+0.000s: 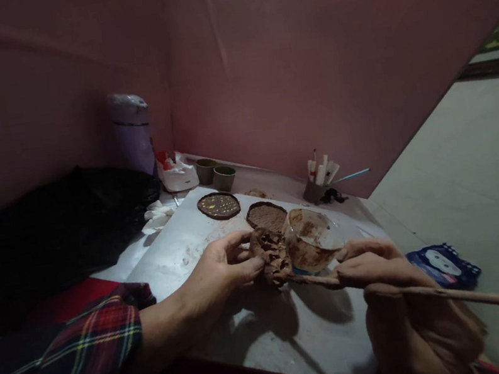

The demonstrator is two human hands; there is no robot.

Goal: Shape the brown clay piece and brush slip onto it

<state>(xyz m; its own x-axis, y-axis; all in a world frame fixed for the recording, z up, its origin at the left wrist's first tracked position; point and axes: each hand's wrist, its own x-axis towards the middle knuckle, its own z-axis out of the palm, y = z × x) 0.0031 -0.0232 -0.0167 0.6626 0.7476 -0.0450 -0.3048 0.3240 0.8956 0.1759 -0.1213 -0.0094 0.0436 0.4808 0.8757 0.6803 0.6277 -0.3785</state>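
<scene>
My left hand [227, 264] pinches a rough brown clay piece [273, 256] by its left side, above the white board. In my right hand [403, 302] is a long thin wooden stick [483, 296], held like a pencil, its tip touching the lower edge of the clay piece. Just behind the tip stands a clear plastic cup [313, 240] smeared with brown clay. A round brown clay disc [266, 216] with a raised rim lies beyond the held piece. Farther back rests a dark disc [219, 205] dotted with yellow.
Two small green cups [225, 179] stand at the back, near a white bag [179, 176] and a purple bottle [133, 133]. A holder with several sticks [320, 181] is at the right rear. Black plastic [55, 226] covers the left. A pink wall [305, 63] borders the table.
</scene>
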